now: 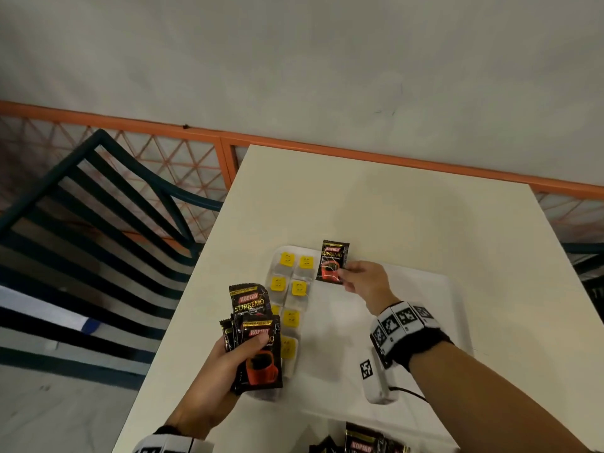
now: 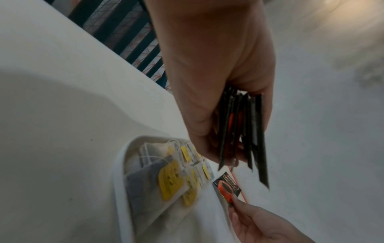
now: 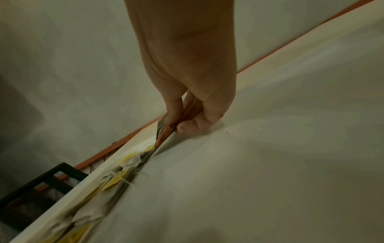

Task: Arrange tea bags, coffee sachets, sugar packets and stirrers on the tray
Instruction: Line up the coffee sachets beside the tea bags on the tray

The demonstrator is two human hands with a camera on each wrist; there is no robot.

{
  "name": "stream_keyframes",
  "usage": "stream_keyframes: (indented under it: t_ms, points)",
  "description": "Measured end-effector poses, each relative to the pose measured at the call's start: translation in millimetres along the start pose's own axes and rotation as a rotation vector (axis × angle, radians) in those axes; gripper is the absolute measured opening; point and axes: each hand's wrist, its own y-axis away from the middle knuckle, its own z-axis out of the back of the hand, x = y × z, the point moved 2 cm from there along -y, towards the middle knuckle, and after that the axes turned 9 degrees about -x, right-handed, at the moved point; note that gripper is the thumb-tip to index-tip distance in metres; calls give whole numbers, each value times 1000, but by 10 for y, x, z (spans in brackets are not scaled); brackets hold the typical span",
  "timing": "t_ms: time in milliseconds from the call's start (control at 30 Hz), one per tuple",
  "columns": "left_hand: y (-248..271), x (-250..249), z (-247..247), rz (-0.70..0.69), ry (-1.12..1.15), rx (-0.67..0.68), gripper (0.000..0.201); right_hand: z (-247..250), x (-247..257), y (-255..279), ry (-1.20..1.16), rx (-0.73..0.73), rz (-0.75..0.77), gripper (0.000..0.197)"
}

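Where print reads "KOPIKO SUPREMO", right hand (image 1: pixel 362 281) pinches one sachet (image 1: pixel 332 262), seemingly coffee.

Bare forearms, no sleeves. The right wrist wears a black band (image 1: pixel 421 349) ringed with white blocks printed in black square codes; a similar white-block band (image 1: pixel 170 444) circles the left wrist.

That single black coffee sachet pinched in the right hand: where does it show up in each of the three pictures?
Head: the coffee sachet sits just above centre, at the tray's far edge.
Left wrist: the sachet lies low, right of centre, beyond the stack in the left hand.
Right wrist: seen edge-on at centre, under the right hand.
Shared landmark: the yellow-tagged tea bags beside it.
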Motion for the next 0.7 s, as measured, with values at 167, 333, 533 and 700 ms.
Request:
stream_keyframes:
  t_ms: [167,333,533,700]
  points:
    - [-125,-15,-40,26,28,22,42,-62,21,-76,86,-70,63,13]
    - [-185,-5,-93,34,45,56,56,-93,-34,-85,158,-125,143,30]
    - [-201,25,-138,34,31,68,60,-93,-67,-50,169,-129,165,29]
    - [-194,27,-165,29,0,36,52,-63,-52,-2,161,-118,155,29]
